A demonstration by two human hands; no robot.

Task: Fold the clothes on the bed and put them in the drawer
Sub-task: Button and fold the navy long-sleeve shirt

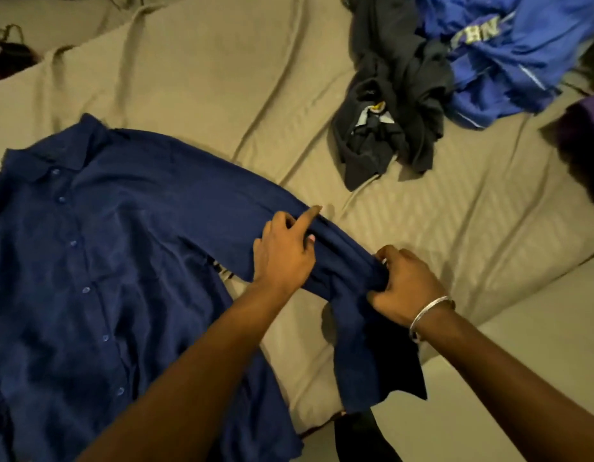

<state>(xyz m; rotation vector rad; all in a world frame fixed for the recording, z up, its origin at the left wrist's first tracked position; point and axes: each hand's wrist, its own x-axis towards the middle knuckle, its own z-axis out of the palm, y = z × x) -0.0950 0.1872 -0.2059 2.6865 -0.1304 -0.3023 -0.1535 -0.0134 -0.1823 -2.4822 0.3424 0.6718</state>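
Right hand [405,288] — its grip bunching the soft navy sleeve [342,261] — left hand [284,255] seemingly pinching it.

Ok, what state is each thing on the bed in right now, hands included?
Navy shirt, spread out front up, buttoned, unfolded.
Its sleeve, bunched between both hands.
Left hand, holds the sleeve, forefinger straight.
Right hand, grips the sleeve.
Dark grey garment, crumpled, unfolded.
Blue jacket, crumpled, unfolded.
Bed sheet, wrinkled.
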